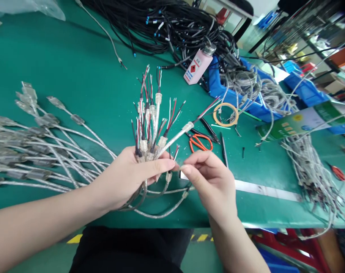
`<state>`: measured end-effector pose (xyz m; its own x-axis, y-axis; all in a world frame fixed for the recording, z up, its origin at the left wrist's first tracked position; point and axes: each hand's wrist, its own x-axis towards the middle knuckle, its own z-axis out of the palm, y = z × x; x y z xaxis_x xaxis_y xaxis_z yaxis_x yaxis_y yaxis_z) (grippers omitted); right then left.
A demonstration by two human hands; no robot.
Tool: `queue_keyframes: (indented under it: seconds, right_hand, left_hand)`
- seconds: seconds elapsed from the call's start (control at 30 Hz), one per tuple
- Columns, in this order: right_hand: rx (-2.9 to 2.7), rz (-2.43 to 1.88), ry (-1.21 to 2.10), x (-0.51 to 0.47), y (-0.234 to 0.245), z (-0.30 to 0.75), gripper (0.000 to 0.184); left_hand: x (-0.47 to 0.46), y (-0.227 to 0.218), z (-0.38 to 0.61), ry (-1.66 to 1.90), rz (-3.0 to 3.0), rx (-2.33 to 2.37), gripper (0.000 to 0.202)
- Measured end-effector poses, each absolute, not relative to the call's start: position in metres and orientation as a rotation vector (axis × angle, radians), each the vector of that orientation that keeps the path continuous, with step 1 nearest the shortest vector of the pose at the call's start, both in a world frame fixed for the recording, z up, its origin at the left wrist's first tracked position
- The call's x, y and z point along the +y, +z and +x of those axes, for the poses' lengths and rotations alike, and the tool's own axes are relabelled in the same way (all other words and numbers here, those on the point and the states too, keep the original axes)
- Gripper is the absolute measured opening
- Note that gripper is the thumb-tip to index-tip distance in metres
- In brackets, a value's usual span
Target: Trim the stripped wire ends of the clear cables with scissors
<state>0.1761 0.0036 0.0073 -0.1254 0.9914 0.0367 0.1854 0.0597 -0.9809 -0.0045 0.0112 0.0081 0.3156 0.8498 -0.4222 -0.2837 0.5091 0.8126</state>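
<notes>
A bundle of clear-jacketed USB cables (100, 167) is gripped in my left hand (132, 170), thumb across the top. Their stripped ends, with red, white and black wires (145, 110), fan upward above the fist. The USB plugs (28, 91) lie spread to the left on the table. Close beside the left thumb, my right hand (213, 182) is closed, thumb against forefinger; what lies in the pinch is hidden. A cable with a clear collar (185, 194) loops below and passes by the right fingers. One longer cable end (186, 127) sticks out to the upper right.
Orange-handled pliers (200, 142) and a tape ring (226, 114) lie beyond my right hand. Further back are a pink bottle (199, 64), blue bins (235, 94) of cables and a heap of black cables (172, 30). Another cable bundle (306, 167) lies at the right.
</notes>
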Motion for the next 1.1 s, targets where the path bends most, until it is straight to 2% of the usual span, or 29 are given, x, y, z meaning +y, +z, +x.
queue_keyframes:
  seconds: [0.1,0.23,0.3,0.6,0.7,0.8,0.87,0.97,1.1]
  right_hand:
    - [-1.225,-1.061,1.394,0.000,0.001,0.174,0.015]
    - [-1.036,-0.933,1.492,-0.002,-0.004,0.164,0.006]
    - [-0.983,-0.916,1.463,-0.003,-0.005,0.159,0.003]
    - [-0.791,-0.895,1.403,-0.006,-0.001,0.152,0.013]
    - [-0.684,-0.820,1.205,0.006,0.006,0.167,0.020]
    - [-0.695,-0.869,1.071,0.005,0.007,0.177,0.014]
    - [-0.755,-0.946,1.160,-0.004,0.002,0.173,0.007]
    - [-0.777,-0.979,1.337,-0.020,-0.005,0.158,0.011]
    - [-0.725,-0.906,1.435,-0.026,-0.006,0.142,0.008]
  left_hand:
    - [0.010,0.006,-0.004,0.800,0.755,0.944,0.013]
    - [0.009,0.003,-0.005,0.769,0.785,0.970,0.019]
    - [0.008,0.003,-0.005,0.765,0.799,0.975,0.019]
    - [0.005,-0.001,-0.007,0.708,0.878,0.932,0.018]
    - [0.004,-0.001,-0.007,0.695,0.901,0.919,0.017]
    - [0.005,0.001,-0.006,0.711,0.863,0.934,0.020]
    - [0.005,0.002,-0.005,0.730,0.842,0.937,0.021]
    - [0.004,-0.001,-0.004,0.755,0.802,0.906,0.017]
    - [0.002,-0.007,-0.004,0.782,0.744,0.937,0.014]
